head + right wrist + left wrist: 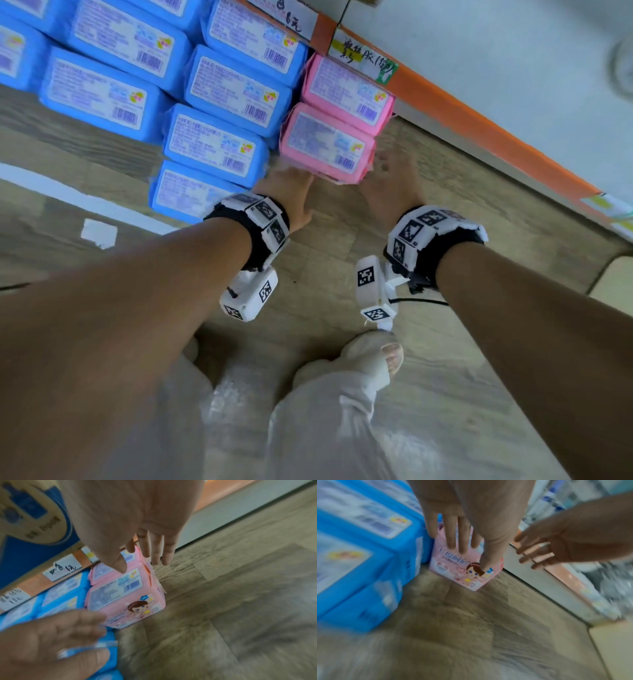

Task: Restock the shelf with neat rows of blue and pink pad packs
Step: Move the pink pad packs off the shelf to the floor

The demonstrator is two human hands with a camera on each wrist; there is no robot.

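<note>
Pink packs beside blue rows – hands at the front pack
Left hand (pixel 294 195) lies flat against the front pink pack (pixel 325 144); right hand (pixel 390 178) spread beside it – blue packs (pixel 212 144) alongside.

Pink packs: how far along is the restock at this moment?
Done: several rows of blue packs stand lined up. In hand: two pink packs form a short row; the left hand and right hand, fingers straight, are at the front one. Left: bare shelf board beside them.
</note>
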